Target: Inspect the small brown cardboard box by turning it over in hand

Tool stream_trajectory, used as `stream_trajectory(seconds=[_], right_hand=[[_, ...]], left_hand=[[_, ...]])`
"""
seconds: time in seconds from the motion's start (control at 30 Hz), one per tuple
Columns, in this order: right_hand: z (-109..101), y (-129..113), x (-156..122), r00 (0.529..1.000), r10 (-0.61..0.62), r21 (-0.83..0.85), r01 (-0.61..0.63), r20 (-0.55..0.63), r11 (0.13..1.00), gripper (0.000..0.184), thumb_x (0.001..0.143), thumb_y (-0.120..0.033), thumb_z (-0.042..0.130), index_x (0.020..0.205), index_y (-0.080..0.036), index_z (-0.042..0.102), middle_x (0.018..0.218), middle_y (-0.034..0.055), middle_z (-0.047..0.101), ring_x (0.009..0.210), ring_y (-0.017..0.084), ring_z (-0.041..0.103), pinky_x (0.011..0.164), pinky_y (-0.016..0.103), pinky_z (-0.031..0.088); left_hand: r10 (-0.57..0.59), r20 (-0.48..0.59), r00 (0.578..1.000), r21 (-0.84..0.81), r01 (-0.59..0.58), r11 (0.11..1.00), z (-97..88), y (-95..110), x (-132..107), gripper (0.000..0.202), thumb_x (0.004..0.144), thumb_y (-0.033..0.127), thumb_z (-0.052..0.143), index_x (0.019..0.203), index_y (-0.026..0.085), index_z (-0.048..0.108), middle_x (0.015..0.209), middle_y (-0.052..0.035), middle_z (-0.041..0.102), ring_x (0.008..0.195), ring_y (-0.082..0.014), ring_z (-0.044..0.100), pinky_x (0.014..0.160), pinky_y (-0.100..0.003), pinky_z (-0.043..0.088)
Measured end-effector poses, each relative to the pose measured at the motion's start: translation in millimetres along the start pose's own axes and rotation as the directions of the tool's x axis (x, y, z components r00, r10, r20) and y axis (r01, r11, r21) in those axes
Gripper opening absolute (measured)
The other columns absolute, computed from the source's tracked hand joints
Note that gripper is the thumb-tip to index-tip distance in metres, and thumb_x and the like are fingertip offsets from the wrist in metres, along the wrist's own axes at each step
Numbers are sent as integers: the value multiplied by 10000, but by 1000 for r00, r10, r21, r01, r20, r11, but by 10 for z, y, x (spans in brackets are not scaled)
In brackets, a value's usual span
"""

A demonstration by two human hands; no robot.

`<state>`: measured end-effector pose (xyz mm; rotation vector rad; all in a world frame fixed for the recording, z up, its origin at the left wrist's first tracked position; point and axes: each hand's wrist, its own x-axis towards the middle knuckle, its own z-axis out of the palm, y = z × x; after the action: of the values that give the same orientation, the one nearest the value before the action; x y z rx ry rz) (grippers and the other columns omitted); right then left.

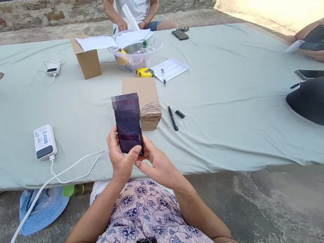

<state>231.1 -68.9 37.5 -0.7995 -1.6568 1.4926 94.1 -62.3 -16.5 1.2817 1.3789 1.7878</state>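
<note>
A dark smartphone [129, 127] stands upright between my hands, above the near edge of the table, its screen showing faint digits. My left hand [121, 155] wraps around its lower left side, with the thumb across the bottom of the screen. My right hand [156, 164] supports the phone's lower right corner, fingers curled behind it. Just behind the phone is a cardboard box [148, 94] with black scribbled lines on its near edge. To the right of the box lie an uncapped black marker [173, 118] and its cap [180, 114].
A white power bank [44, 141] with a cable lies to the left. Farther back are a taller cardboard box [89, 63], a plastic basin [130, 62], a yellow tape measure [145, 73] and a pen on paper. Another person [137, 1] sits opposite; a black bag [323, 100] rests right.
</note>
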Motion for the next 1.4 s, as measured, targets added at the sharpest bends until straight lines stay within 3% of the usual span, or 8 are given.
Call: stream_trajectory(seconds=[0.17, 0.37, 0.53, 0.7, 0.9, 1.03, 1.2, 1.4], right_hand=[[101, 12, 245, 990, -29, -59, 37, 142, 998, 850, 824, -109, 532, 1624, -324, 340, 1533, 78, 522, 1192, 228, 620, 972, 392, 600], [124, 203, 387, 986, 83, 78, -95, 145, 992, 745, 856, -276, 623, 1570, -287, 412, 1572, 114, 481, 1155, 216, 672, 995, 410, 578], [-90, 405, 289, 984, 168, 87, -162, -63, 983, 618, 884, -358, 652, 1480, -290, 501, 1426, 112, 597, 1039, 180, 691, 913, 369, 558], [-461, 534, 166, 945, 193, 154, -156, -264, 976, 513, 868, -426, 677, 1336, -236, 589, 1171, 96, 722, 950, 185, 701, 823, 341, 539], [-827, 730, 234, 731, 147, 57, -147, -666, 988, 509, 795, -504, 657, 1205, -206, 615, 1078, 86, 734, 929, 202, 694, 769, 335, 523], [-902, 919, 338, 697, 151, 8, -204, -701, 979, 595, 775, -473, 641, 1298, -196, 583, 1220, 124, 710, 1091, 240, 674, 895, 401, 526], [-811, 1025, 425, 748, 154, -54, -245, -645, 968, 752, 778, -452, 617, 1467, -173, 502, 1438, 188, 611, 1286, 302, 612, 1028, 482, 495], [-672, 952, 430, 826, 123, -126, -228, -551, 965, 796, 803, -405, 586, 1553, -188, 430, 1515, 164, 560, 1358, 320, 572, 1035, 496, 514]], left_hand=[[-14, -54, 998, 71, 18, 997, -171, -201, 122, 1068, 708, 772, 761, 1536, 213, 383, 1448, -188, 493, 1336, -332, 575, 1052, -400, 551], [-80, -157, 984, 181, 108, 978, -314, -276, 301, 857, 801, 556, 770, 1502, 219, 411, 1408, -162, 523, 1281, -285, 602, 1068, -397, 529], [-137, -319, 938, 481, 285, 829, -354, -287, 562, 850, 733, 383, 819, 1460, 151, 446, 1404, -198, 521, 1413, -362, 464, 1206, -533, 384], [-193, -283, 940, 715, 341, 610, -339, -415, 728, 954, 729, 299, 805, 1539, 91, 344, 1396, -239, 520, 1385, -411, 458, 1195, -601, 330], [-184, -204, 961, 847, 268, 459, -351, -511, 741, 915, 773, 332, 772, 1556, 94, 363, 1400, -256, 485, 1304, -431, 465, 1108, -624, 369], [-164, -154, 974, 887, 210, 410, -357, -498, 709, 866, 840, 379, 723, 1553, 39, 368, 1470, -310, 433, 1380, -470, 416, 1128, -641, 339], [-53, 12, 999, 795, 22, 607, -224, -495, 605, 855, 859, 350, 668, 1572, 39, 313, 1617, -324, 323, 1551, -459, 259, 1224, -659, 242], [-85, 213, 973, 470, -26, 882, 89, -474, 477, 812, 862, 339, 652, 1580, 181, 308, 1572, -194, 480, 1466, -306, 475, 1189, -513, 428]])
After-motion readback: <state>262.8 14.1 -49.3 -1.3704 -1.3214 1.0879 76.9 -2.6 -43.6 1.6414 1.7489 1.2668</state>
